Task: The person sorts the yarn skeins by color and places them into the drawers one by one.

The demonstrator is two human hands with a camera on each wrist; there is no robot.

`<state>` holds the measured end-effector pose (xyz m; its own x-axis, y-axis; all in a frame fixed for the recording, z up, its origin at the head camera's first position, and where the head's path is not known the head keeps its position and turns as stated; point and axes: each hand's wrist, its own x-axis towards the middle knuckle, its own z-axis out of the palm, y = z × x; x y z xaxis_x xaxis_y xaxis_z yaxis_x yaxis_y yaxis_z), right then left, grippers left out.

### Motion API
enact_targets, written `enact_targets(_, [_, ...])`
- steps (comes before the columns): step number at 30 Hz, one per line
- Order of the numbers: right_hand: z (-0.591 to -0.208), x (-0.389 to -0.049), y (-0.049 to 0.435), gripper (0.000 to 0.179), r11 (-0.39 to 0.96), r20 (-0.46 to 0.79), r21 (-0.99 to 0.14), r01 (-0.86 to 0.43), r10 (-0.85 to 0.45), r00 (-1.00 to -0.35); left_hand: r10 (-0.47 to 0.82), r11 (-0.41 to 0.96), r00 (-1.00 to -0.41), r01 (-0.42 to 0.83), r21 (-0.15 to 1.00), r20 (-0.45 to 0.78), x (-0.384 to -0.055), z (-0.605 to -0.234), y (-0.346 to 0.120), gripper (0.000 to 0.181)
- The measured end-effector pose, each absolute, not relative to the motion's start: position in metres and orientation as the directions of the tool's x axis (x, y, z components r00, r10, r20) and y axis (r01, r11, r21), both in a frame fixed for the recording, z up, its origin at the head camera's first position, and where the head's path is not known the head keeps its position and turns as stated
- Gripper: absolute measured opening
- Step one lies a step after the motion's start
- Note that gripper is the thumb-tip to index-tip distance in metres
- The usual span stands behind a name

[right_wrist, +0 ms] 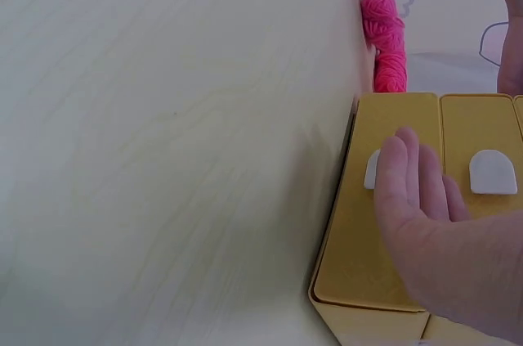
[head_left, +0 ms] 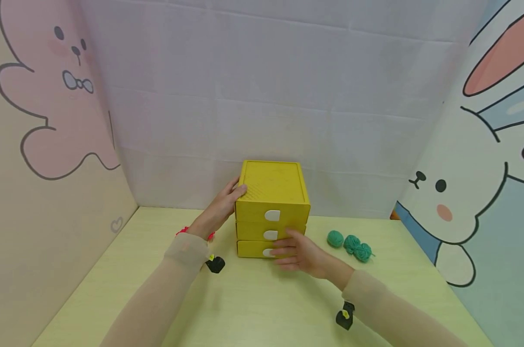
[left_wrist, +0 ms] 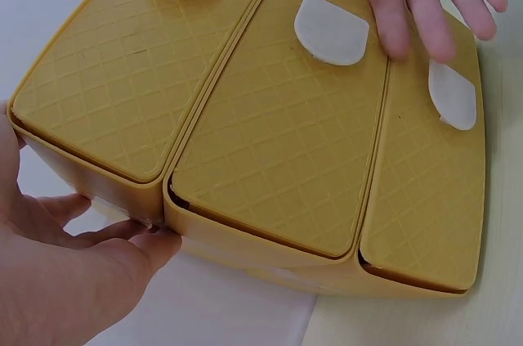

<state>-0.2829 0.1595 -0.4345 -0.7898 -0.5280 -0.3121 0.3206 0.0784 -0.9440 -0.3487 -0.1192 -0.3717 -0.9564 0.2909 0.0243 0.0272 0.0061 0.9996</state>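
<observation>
A yellow three-drawer storage box [head_left: 272, 180] with white rounded pull tabs stands against the back sheet. My left hand [head_left: 220, 205] holds its upper left side, thumb over the top edge and fingers against the side wall, as the left wrist view also shows. In front of the lower drawers is my right hand [head_left: 303, 253], its fingers extended and nothing held. It partly covers the bottom drawer's pull tab [right_wrist: 372, 170] in the right wrist view. All three drawer fronts [left_wrist: 278, 117] sit closed in the box.
Several green yarn balls [head_left: 352, 244] lie on the table right of the box. Pink yarn [right_wrist: 384, 39] lies on its left, mostly behind the left wrist in the head view. Side walls with cartoon prints and a white back sheet [head_left: 270, 96] enclose the pale table [head_left: 253, 308].
</observation>
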Motion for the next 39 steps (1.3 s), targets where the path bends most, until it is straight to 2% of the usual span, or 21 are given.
enact_targets(10, [-0.439, -0.285, 0.143, 0.076, -0.026, -0.333, -0.914, 0.404, -0.518, -0.788, 0.299, -0.009, -0.953, 0.046, 0.999, 0.047, -0.349, -0.373, -0.119, 0.073])
enact_targets(27, [-0.442, -0.286, 0.131, 0.067, -0.042, -0.344, -0.915, 0.4, -0.435, -0.832, 0.302, -0.006, -0.952, 0.045, 0.999, 0.045, -0.346, -0.371, -0.119, 0.073])
enact_targets(39, [-0.445, -0.284, 0.133, 0.068, -0.007, -0.33, -0.927, 0.374, -0.456, -0.826, 0.285, 0.005, -0.958, 0.029, 1.0, 0.027, -0.348, -0.372, -0.12, 0.072])
